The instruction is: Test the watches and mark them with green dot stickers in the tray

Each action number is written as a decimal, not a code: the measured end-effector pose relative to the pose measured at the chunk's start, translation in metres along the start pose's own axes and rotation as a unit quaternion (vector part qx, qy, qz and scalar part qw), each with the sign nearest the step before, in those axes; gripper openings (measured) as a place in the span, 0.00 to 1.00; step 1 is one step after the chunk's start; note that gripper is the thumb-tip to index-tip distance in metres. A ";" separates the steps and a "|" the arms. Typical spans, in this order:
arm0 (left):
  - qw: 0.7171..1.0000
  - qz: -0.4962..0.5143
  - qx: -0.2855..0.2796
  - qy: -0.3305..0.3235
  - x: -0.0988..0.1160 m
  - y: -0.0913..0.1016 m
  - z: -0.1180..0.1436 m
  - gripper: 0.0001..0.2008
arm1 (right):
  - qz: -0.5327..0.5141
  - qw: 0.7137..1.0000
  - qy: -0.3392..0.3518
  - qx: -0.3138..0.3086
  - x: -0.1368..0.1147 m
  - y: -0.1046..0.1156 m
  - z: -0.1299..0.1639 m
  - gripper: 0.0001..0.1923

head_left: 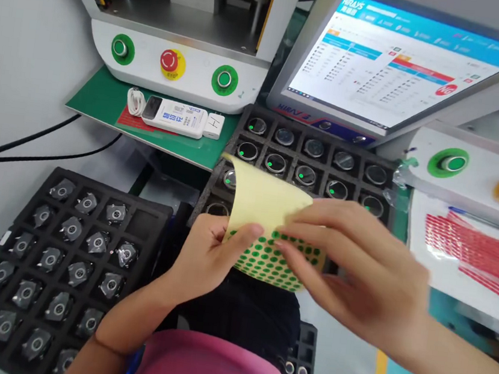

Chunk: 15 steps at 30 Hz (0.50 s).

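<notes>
Far left on the bench lies a black foam tray [146, 211], most of its pockets holding small round parts wrapped in clear film. Behind it stands a press machine [182, 27] with two green buttons and a red stop button [172, 62], and a white handheld device [180, 118] rests on the green mat in front.

Toward the middle, the left hand [205, 254] pinches a yellow sticker sheet [267, 225] at its left edge, thumb on top, fingers closed beneath it. The sheet is held up in the air over a second black tray [313, 149] of round parts, several already bearing green dots. Its upper part curls back blank; the lower part is covered with green dot stickers [267, 262].

The right hand [358, 267] reaches in from the right, thumb and forefinger pressed together on the sheet's right side among the dots. I'd say lifting a dot cleanly calls for a taut sheet and catching only the dot's edge.

Further right, a monitor [396, 65] shows a table of readings.
</notes>
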<state>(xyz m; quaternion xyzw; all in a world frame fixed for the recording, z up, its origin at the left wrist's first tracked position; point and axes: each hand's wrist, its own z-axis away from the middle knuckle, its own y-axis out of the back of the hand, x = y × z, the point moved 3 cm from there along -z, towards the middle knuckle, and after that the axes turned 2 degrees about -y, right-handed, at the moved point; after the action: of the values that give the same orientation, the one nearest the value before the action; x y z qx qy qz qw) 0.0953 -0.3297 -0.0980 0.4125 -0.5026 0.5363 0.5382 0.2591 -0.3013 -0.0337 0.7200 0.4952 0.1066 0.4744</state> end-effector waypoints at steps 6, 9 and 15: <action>1.000 0.011 0.019 0.003 -0.002 -0.007 0.011 0.26 | -0.031 0.999 -0.035 -0.004 0.000 -0.018 0.007 0.05; 0.999 0.035 0.024 0.000 -0.002 -0.008 0.011 0.28 | -0.026 1.000 -0.017 -0.002 0.000 -0.015 0.009 0.06; 0.998 0.057 0.021 0.019 0.001 -0.008 0.013 0.32 | -0.030 0.999 -0.007 -0.013 -0.003 -0.014 0.014 0.08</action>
<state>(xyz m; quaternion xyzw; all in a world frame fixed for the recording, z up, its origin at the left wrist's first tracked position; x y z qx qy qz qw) 0.1023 -0.3428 -0.0942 0.3841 -0.5031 0.5845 0.5077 0.2576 -0.3107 -0.0512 0.6997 0.5116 0.0938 0.4898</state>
